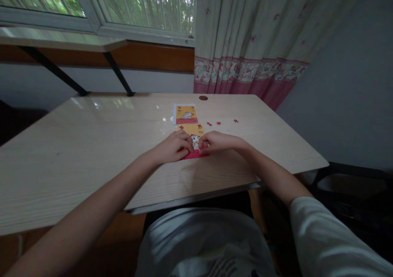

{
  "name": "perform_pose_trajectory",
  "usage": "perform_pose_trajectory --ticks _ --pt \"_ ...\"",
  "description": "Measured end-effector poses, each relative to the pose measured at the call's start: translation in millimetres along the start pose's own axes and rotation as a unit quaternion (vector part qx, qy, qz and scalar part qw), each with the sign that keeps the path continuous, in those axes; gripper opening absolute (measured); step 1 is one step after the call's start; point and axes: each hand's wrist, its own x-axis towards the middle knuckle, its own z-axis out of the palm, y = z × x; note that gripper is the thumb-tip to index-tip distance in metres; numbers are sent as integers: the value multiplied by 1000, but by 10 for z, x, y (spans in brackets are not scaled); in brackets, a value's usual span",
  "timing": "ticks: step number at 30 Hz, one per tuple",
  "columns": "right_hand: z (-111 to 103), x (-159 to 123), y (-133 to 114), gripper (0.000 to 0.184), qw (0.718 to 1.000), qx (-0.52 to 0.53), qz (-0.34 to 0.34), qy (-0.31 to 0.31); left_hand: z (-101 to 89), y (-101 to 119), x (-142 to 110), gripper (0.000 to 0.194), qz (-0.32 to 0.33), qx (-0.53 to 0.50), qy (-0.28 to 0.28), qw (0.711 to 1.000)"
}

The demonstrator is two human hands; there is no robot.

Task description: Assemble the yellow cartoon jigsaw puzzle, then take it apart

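A jigsaw puzzle (190, 128) lies flat on the table, yellow above and red along the bottom, with a white cartoon animal in a red hat. My left hand (175, 146) bends its fingers over the puzzle's left side, the tips pressed on its lower part. Over the lower right side, my right hand (215, 141) pinches at what looks like a small red puzzle piece, mostly hidden by the fingers. Just behind the puzzle is a matching picture card (186, 114) with a pale border. Loose red pieces (218, 123) lie to the right of the card.
The pale wooden table (107, 146) has a round cable hole (203, 98) near its back edge. A raised shelf (64, 39) on black legs stands at the back left. Behind are a window and a curtain (245, 43). A dark chair (353, 187) is at the right.
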Motion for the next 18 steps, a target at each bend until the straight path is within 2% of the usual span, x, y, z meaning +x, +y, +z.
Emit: perform_pose_trajectory --ticks 3,18 --pt "6 -4 -31 19 1000 -17 8 1 0 2 3 22 3 -3 1 1000" --pt "5 4 -38 18 1000 -11 14 -12 -5 1 9 23 13 -8 -1 1000"
